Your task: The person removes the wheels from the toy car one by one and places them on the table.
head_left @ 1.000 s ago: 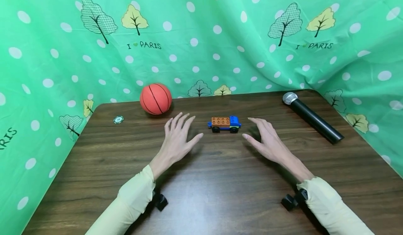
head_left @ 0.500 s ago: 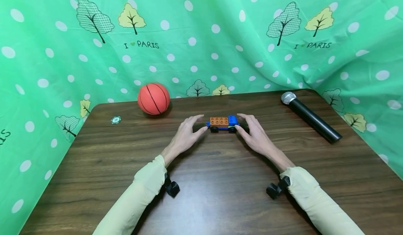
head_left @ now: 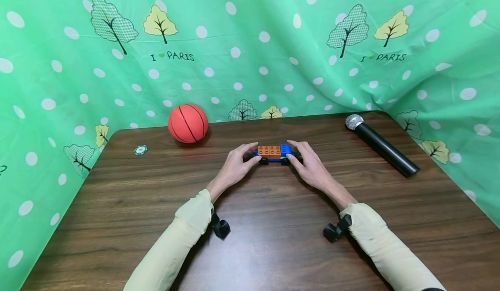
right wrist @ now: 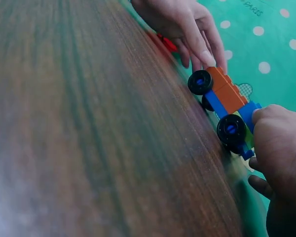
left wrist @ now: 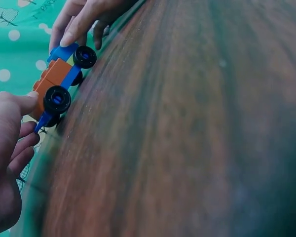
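Observation:
A small toy truck [head_left: 274, 152] of orange and blue bricks with black wheels stands on the dark wood table [head_left: 250, 239], toward the back middle. My left hand [head_left: 250, 153] pinches its orange rear end, thumb in front and fingers behind. My right hand [head_left: 295, 151] pinches the blue cab end the same way. In the left wrist view the truck [left wrist: 56, 81] has my left thumb [left wrist: 24, 103] at the orange bricks and the right hand [left wrist: 84, 19] on the cab. The right wrist view shows the truck [right wrist: 224, 98] between the right hand [right wrist: 281, 143] and the left hand [right wrist: 182, 24].
An orange basketball [head_left: 188, 123] sits at the back left. A small green and white disc [head_left: 140, 150] lies near the left edge. A black microphone [head_left: 380, 145] lies at the back right. A green dotted cloth [head_left: 250, 44] hangs behind and at both sides.
Both hands moved inward from either side of the truck and closed their fingers on its two ends. The truck stays in its place.

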`<state>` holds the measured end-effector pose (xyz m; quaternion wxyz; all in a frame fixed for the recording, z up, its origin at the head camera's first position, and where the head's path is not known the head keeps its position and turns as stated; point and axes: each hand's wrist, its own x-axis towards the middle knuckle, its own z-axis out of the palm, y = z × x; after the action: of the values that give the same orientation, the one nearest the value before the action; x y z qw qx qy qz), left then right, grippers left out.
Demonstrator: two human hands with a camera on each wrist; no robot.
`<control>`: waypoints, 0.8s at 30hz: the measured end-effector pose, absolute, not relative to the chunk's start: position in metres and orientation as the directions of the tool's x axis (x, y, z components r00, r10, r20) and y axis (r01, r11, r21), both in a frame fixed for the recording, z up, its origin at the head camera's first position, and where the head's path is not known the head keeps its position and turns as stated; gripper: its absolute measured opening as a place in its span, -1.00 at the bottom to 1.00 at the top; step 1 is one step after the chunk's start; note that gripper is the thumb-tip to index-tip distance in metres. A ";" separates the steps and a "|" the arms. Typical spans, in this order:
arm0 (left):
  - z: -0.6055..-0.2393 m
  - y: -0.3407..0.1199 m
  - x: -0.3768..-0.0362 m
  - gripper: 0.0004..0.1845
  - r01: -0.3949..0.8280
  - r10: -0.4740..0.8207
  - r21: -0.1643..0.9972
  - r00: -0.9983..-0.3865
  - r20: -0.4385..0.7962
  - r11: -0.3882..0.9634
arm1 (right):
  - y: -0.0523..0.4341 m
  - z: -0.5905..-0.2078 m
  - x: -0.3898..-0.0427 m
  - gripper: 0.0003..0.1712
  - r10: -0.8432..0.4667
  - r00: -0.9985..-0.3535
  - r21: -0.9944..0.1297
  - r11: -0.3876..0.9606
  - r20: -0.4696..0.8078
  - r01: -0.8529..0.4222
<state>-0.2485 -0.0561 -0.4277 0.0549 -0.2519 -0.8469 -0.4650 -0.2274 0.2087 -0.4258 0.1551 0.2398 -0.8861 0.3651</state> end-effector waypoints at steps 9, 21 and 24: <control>-0.429 -0.053 -0.251 -0.52 0.472 0.363 0.752 -0.873 0.326 0.459 | 0.206 -0.429 -0.229 -0.51 -0.321 -0.836 -0.557 0.632 0.446 -0.539; -0.429 -0.052 -0.250 -0.61 0.472 0.344 0.762 -0.874 0.342 0.443 | 0.207 -0.429 -0.230 -0.54 -0.325 -0.809 -0.539 0.616 0.490 -0.574; -0.427 -0.054 -0.250 -0.61 0.482 0.344 0.765 -0.869 0.355 0.428 | 0.207 -0.429 -0.230 -0.55 -0.325 -0.803 -0.542 0.607 0.499 -0.582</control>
<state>-0.2497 -0.0535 -0.4270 0.0725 -0.2450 -0.8419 -0.4753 -0.2305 0.2074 -0.4290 0.1780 0.2580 -0.8785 0.3606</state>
